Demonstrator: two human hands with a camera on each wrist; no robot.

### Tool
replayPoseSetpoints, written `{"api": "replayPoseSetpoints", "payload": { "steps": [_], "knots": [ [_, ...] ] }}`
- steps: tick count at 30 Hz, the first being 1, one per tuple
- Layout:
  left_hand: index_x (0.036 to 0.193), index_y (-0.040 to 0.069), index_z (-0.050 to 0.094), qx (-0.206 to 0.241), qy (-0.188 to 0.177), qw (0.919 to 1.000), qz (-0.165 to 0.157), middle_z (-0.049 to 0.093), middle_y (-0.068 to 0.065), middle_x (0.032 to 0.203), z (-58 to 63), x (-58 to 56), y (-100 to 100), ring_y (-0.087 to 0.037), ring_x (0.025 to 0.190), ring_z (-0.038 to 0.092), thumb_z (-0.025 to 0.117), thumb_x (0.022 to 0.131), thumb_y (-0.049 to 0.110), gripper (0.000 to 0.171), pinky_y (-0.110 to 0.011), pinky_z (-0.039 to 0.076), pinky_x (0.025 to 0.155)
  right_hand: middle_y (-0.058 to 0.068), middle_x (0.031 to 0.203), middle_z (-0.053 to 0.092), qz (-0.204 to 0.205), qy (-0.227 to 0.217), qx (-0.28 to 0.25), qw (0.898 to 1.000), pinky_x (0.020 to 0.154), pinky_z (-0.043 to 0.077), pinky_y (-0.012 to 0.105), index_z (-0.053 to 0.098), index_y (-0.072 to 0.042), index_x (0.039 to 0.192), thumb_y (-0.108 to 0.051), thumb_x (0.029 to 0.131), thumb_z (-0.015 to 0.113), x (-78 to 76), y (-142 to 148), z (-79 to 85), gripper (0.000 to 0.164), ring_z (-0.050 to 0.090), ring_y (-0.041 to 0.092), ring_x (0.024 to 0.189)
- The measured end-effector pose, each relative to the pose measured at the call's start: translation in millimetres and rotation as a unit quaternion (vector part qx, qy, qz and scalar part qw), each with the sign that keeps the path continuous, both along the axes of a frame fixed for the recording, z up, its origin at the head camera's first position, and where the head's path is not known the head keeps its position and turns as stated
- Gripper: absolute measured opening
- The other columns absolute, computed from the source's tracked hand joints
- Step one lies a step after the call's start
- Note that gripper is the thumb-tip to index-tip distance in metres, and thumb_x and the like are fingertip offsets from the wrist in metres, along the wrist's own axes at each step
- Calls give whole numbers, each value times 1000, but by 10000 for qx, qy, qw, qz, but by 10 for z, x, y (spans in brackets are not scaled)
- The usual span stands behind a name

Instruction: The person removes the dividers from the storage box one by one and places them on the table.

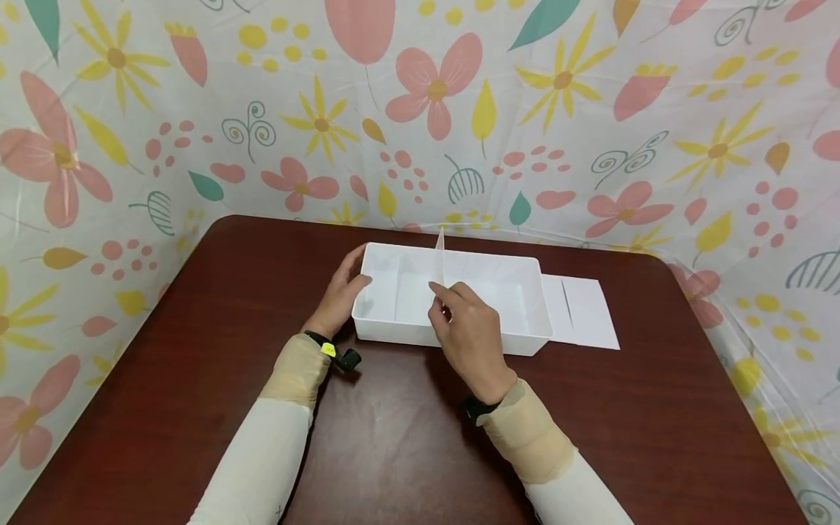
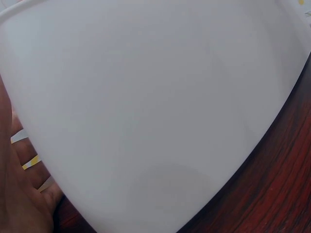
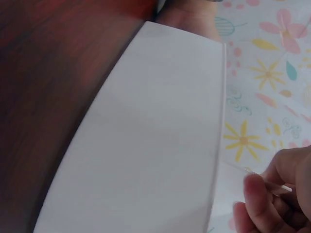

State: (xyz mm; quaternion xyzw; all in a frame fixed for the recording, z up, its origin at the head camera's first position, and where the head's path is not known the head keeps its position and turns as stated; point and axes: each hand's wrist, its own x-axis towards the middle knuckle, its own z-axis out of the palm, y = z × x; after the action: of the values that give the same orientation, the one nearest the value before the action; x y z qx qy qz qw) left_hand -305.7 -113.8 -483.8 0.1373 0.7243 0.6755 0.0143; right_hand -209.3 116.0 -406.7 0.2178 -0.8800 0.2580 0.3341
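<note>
A long white plastic box (image 1: 459,337) lies on the table, its open top facing up. My left hand (image 1: 337,295) grips its left end, thumb over the rim and fingers along the outer wall. In the left wrist view the box's side wall (image 2: 155,97) covers most of the picture, with part of the left hand (image 2: 29,184) beside it. My right hand (image 1: 469,328) pinches a thin translucent divider (image 1: 440,255) between thumb and fingers; the divider stands upright across the box, rising above the rim. The right wrist view shows the same pinch, the divider's lower part hidden by the wall.
Flat white pieces (image 1: 590,310) lie on the dark wooden table (image 1: 387,437), against the box's right end. A flower-printed curtain (image 1: 459,146) hangs behind the table and along its sides.
</note>
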Motion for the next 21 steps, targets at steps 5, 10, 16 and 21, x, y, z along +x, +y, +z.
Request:
{"api": "replayPoseSetpoints", "payload": {
  "steps": [5,10,16,21],
  "knots": [
    [152,20,28,157,-141,9997,-125,30,-4,151,129,57,-2,-17,131,28,47,97,16,59,-55,28,105,2,73,62,-183,208,-388,9989,47,47,28,75,-5,105,1,82,59,18,17,86,29,53,4,63],
    [153,11,25,42,-177,9997,-166,26,-10,153,285,161,4,-19,133,25,46,97,12,60,-55,27,106,2,72,62,-202,274,-582,9977,48,47,28,75,-5,105,2,82,57,15,70,146,30,53,6,62],
    [153,9,23,-15,-113,9998,-152,27,-11,152,318,190,10,-20,131,28,45,97,10,60,-54,30,104,4,71,64,-359,372,-779,9956,51,49,32,76,-5,104,1,83,58,-45,228,242,28,57,8,65],
    [153,12,25,-36,-113,9998,-132,28,-9,152,306,166,12,-18,132,27,45,97,11,59,-53,29,105,6,73,67,-775,335,-1276,9882,55,51,34,75,-7,108,-1,84,61,-113,501,348,28,62,11,63]
  ]
}}
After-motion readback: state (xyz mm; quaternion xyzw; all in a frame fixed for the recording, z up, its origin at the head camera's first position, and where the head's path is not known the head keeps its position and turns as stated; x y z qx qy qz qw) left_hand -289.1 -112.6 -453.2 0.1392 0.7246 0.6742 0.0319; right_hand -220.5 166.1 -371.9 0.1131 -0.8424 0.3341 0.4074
